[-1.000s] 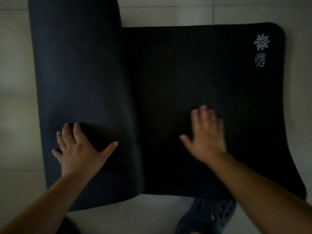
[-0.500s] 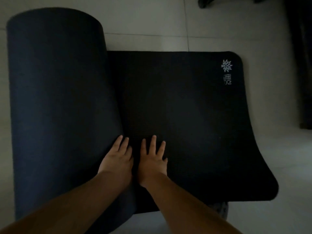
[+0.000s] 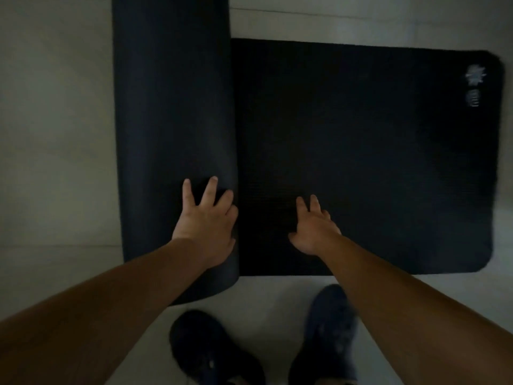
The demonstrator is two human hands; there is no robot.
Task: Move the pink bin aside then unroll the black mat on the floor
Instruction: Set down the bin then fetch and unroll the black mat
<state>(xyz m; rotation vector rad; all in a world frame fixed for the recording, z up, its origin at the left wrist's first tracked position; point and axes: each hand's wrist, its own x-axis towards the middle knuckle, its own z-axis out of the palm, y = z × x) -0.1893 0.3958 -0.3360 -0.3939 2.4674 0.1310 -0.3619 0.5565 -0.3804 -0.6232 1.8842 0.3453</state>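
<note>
The black mat [image 3: 361, 151] lies partly unrolled on the pale tiled floor, its flat part stretching to the right, with a small white logo [image 3: 475, 76] near the far right corner. The rolled part [image 3: 172, 112] stands as a thick cylinder on the left. My left hand [image 3: 206, 226] presses flat on the roll's near right side, fingers spread. Beside it, my right hand [image 3: 313, 229] rests open on the flat mat close to the roll. The pink bin is not in view.
My two dark shoes [image 3: 211, 351] [image 3: 327, 329] stand on the floor just in front of the mat's near edge. Pale floor tiles [image 3: 55, 134] extend to the left of the roll and beyond the mat.
The roll has moved left and looks thinner, with more flat mat showing. My hands, side by side at the seam before, have spread apart; the left one now lies on the roll.
</note>
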